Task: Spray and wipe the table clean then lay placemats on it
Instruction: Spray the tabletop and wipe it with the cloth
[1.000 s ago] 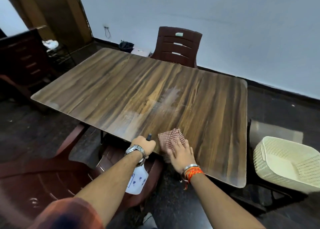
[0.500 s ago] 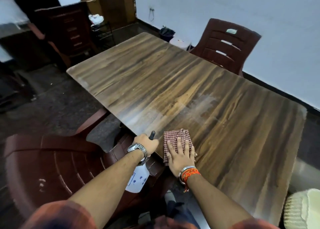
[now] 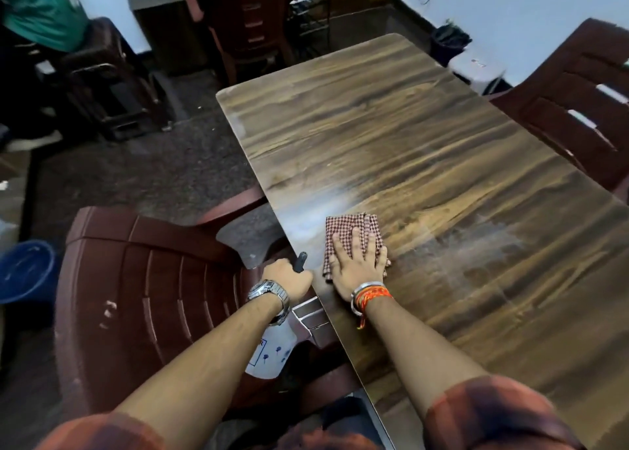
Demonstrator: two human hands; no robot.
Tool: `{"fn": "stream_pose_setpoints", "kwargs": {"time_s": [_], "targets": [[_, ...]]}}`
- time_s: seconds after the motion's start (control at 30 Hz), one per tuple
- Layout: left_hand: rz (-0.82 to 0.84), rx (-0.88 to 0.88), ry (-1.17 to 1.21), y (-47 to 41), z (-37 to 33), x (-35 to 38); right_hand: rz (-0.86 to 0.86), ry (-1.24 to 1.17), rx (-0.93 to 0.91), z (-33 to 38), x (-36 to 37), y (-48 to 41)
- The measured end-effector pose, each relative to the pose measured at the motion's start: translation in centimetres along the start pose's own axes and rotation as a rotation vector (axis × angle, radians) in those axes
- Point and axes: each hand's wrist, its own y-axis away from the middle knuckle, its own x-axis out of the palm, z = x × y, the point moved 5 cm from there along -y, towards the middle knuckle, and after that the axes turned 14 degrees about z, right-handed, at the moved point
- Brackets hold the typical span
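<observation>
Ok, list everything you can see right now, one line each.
table: 1, brown wood-grain, centre to right, a pale wet patch right of the cloth
cloth: 1, red-and-white check, folded, on the table near its near edge
spray bottle: 1, white with a dark nozzle, off the table edge, over the near chair
chairs: 2 clear, dark red plastic, one at lower left beside the table, one at far right; more dark furniture behind, blurred
tub: 1, blue, far left on the floor
placemats: none in view
left hand: closed round the spray bottle's top
right hand: flat on the cloth, pressing it to the table
</observation>
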Motion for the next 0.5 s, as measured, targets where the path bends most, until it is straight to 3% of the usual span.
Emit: {"fn": "stream_pose_setpoints", "kwargs": {"time_s": [0.27,0.5], "targets": [[-0.055,-0.045,0.038,-0.7,1.5,-1.1,0.029,0.039,-0.137,2.5,-2.3,-5.5],[-0.054,-0.027,0.050,0.4,1.7,-1.2,0.089,0.163,-0.279,2.9,-1.5,-3.5]]}}
